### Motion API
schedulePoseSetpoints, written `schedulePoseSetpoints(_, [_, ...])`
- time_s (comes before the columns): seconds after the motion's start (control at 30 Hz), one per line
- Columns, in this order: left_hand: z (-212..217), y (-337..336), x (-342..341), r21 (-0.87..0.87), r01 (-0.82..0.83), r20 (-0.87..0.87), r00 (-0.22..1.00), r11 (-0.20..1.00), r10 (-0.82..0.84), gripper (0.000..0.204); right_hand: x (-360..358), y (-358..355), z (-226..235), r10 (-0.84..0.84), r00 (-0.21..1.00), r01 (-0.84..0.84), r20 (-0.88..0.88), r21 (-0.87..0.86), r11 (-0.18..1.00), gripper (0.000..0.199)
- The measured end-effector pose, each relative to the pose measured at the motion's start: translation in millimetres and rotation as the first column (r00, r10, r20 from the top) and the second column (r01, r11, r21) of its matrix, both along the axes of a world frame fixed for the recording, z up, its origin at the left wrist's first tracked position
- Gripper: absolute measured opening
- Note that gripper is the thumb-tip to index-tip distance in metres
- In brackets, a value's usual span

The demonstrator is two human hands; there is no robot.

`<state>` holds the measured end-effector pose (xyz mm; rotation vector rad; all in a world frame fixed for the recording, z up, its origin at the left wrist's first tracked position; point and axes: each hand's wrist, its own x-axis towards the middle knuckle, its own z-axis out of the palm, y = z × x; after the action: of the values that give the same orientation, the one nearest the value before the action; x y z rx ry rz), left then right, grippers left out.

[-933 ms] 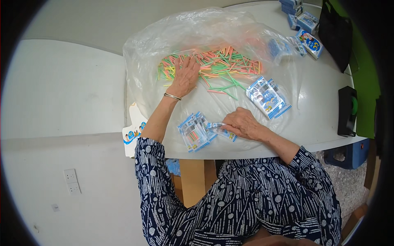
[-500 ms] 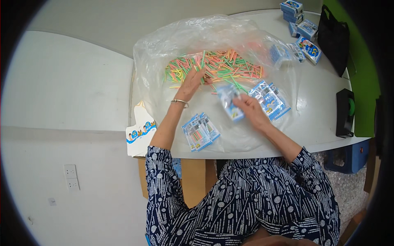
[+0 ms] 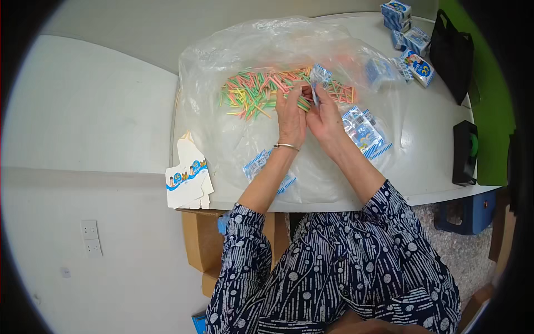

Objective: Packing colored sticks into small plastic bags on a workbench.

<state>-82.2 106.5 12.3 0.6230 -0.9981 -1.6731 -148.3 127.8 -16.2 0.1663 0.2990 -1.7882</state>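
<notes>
Nearest the person, at the table's [image 3: 439, 186] front edge, a flat-folded white and blue carton [image 3: 189, 181] hangs partly over the side, and just beyond it a small pile of blue and white sachets [image 3: 270, 167] lies on the clear plastic sheet [image 3: 222, 128] (two or three, the overlap makes the count unsure). A second pile of the same sachets [image 3: 364, 133] sits to the right, perhaps three or four. Between them the two hands meet: the left hand [image 3: 290, 114], a thin bangle on its wrist, has its fingers curled round a few coloured sticks, and the right hand [image 3: 325, 119] pinches one small clear packet [image 3: 318, 78] upright by its lower part, mouth toward the heap. To do this well, I judge the right hand should keep the packet's mouth held open and steady while the left lines the sticks up parallel and feeds them in end first, so none catch on the film. Beyond the hands lies the heap of coloured sticks [image 3: 253, 92], green, orange, pink and yellow, far too many to count. Farthest, at the right corner, stand about four small blue and white boxes [image 3: 409, 28], with a black bag [image 3: 453, 53] and one black tape dispenser [image 3: 464, 153] beside them.
</notes>
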Motion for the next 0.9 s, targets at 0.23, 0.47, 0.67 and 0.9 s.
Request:
schedulePoseSetpoints(0.23, [7.8,2.5,-10.7,0.07,-0.163,0.061,0.985,0.984,0.159,0.021,4.8,-9.4,0.0,-0.077,0.996,0.079,-0.05,0.044,0.996,0.022])
schedulePoseSetpoints(0.47, [2.1,-1.6,-13.4,0.105,-0.201,0.047,0.979,0.974,0.197,0.021,1.5,-15.8,-12.8,-0.079,0.994,0.077,-0.076,-0.026,0.997,0.021])
schedulePoseSetpoints(0.67, [-1.6,-33.1,6.4,0.113,-0.063,-0.074,0.995,0.992,0.072,0.022,-12.0,2.6,1.0,-0.041,0.948,0.032,-0.317,-0.033,0.999,0.02])
schedulePoseSetpoints(0.9, [24.5,-57.5,36.5,0.0,-0.148,-0.066,0.987,0.989,0.148,0.031,-40.9,25.4,0.6,0.165,0.6,-0.151,-0.783,0.091,0.984,0.019])
